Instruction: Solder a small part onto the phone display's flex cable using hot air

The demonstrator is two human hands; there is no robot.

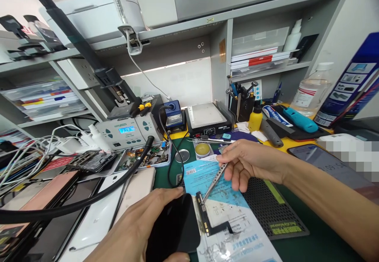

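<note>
My left hand (pixel 139 224) is closed around the sides of a black phone screen (pixel 174 226), which it holds low in the middle of the view. A dark flex cable (pixel 204 218) with gold contacts extends from the screen's right edge over a blue-and-white printed sheet (pixel 245 230). In my right hand (pixel 239 167) metal tweezers (pixel 216 181) are pinched between thumb and fingers. Their tips point down at the upper part of the flex cable and seem to touch it; whether they grip it I cannot tell.
A hot-air station (pixel 126 130) and a tray of small parts (pixel 145 155) stand at the left, with several phones (pixel 97 206) below. A black hose (pixel 118 187) crosses there. Behind are a heating plate (pixel 207 116) and a round tin (pixel 203 149); a perforated mat (pixel 269 210) lies right.
</note>
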